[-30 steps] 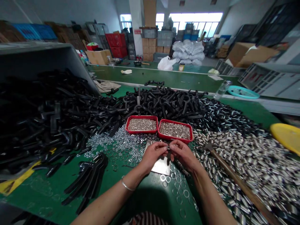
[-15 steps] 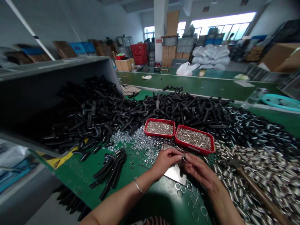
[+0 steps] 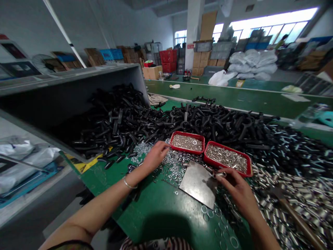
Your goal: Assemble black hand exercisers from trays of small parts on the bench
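Observation:
My left hand [image 3: 156, 156] is over the loose pile of small metal nuts and rings [image 3: 173, 163], its fingertips drawn together beside the left red tray [image 3: 191, 151]. Whatever sits between those fingertips, if anything, is too small to make out. Between the thumb and fingers of my right hand [image 3: 236, 187] is a small shiny ridged metal part [image 3: 220, 174] that looks like a spring. It is above the right edge of a flat metal plate [image 3: 196, 184], just in front of the right red tray [image 3: 227, 170], which holds small metal pins.
Black plastic handles [image 3: 161, 121] are heaped behind the trays and spill from a tipped grey bin [image 3: 144, 83]. Metal sleeves [image 3: 299, 208] cover the right side, with a hammer [image 3: 299, 218] lying on them. Larger rings [image 3: 208, 212] lie near the front.
My hands were together over the plate and have come apart. The left moved left to the small nuts and rings; the right stayed near the plate with the metal part. The view turned left.

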### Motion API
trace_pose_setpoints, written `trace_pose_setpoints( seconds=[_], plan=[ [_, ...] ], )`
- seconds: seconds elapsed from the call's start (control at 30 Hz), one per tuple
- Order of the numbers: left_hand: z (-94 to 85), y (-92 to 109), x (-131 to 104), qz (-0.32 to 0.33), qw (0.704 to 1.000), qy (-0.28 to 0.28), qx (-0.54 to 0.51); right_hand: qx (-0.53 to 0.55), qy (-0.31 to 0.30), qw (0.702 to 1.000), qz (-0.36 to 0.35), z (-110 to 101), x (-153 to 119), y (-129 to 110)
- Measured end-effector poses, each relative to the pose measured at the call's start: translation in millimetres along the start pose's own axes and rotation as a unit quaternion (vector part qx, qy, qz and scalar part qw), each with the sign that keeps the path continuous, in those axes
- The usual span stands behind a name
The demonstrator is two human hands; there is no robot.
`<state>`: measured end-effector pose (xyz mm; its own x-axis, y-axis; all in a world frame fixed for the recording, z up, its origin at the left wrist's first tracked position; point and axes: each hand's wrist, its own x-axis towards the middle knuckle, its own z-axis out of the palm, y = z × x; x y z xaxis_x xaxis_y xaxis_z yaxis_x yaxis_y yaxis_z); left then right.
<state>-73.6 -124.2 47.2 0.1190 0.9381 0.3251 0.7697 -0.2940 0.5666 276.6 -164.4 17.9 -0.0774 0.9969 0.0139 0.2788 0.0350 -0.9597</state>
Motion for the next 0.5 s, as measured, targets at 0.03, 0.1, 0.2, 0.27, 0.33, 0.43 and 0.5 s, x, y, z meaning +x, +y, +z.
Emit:
trace_pose_setpoints(
  seconds=[0.03, 0.1, 0.2, 0.27, 0.33, 0.43, 0.5],
  plan=[
    [-21.2, -25, 0, -0.049, 0.996, 0.023, 0.075, -0.029, 0.01, 0.999, -0.013, -4, 0, 0],
    [-60.0, -70, -7, -0.139, 0.968, -0.047, 0.203, -0.063, 0.028, 0.997, -0.025, -9, 0, 1],
    [-96.1, -114, -31, -0.16, 0.943, -0.177, 0.233, -0.047, 0.043, 0.998, -0.023, -6, 1, 0],
    [-104.6, -130, -45, -0.132, 0.942, -0.202, 0.234, 0.015, 0.036, 0.999, -0.009, 2, 1, -3],
    [-105.9, -144, -52, -0.091, 0.947, -0.201, 0.234, 0.09, 0.023, 0.996, 0.011, 12, 1, -3],
    [-103.5, -169, -45, -0.01, 0.95, -0.212, 0.229, 0.173, 0.012, 0.984, 0.04, 23, -1, 2],
    [-103.0, -183, -33, 0.024, 0.947, -0.237, 0.215, 0.197, 0.01, 0.979, 0.056, 25, -4, 8]
  ],
)
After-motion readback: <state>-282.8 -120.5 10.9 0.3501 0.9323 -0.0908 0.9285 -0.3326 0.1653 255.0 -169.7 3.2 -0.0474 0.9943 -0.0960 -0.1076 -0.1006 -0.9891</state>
